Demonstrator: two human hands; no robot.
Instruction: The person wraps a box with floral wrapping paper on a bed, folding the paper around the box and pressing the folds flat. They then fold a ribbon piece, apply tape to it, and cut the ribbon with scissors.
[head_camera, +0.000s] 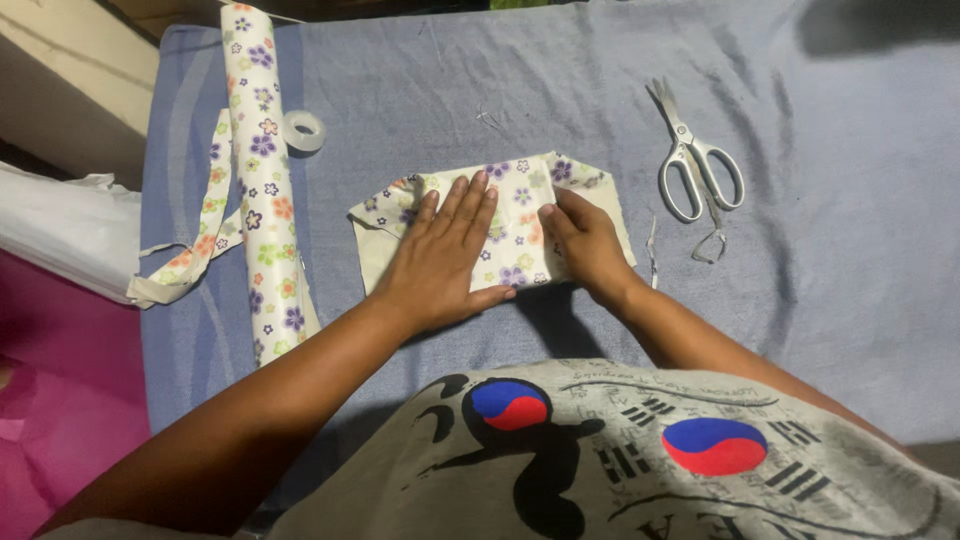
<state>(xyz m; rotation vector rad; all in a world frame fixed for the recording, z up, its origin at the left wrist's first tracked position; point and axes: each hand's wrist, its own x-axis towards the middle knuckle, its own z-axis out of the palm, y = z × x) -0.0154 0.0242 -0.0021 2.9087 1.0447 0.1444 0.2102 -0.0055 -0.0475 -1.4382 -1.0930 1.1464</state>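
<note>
**Floral paper pressed flat over a small parcel**

A parcel half wrapped in floral paper is held down at the middle of a blue-grey cloth-covered surface. The left hand is laid flat on the paper, its fingers stretched out and close together. The right hand is set at the parcel's right end, where the fingers are curled and a fold appears to be pressed or pinched; the exact grip cannot be told.

The fold could spring open if pressure is eased, since no tape is seen on it. The paper could crease or tear if it is pulled tight over a corner. The clear tape roll lies well apart to the left, beside the paper roll, so a hand would have to be lifted to reach it.

White-handled scissors lie to the right, a cut strip to the left. Beyond the left edge, something pink and something white are seen. The room is dim.
</note>
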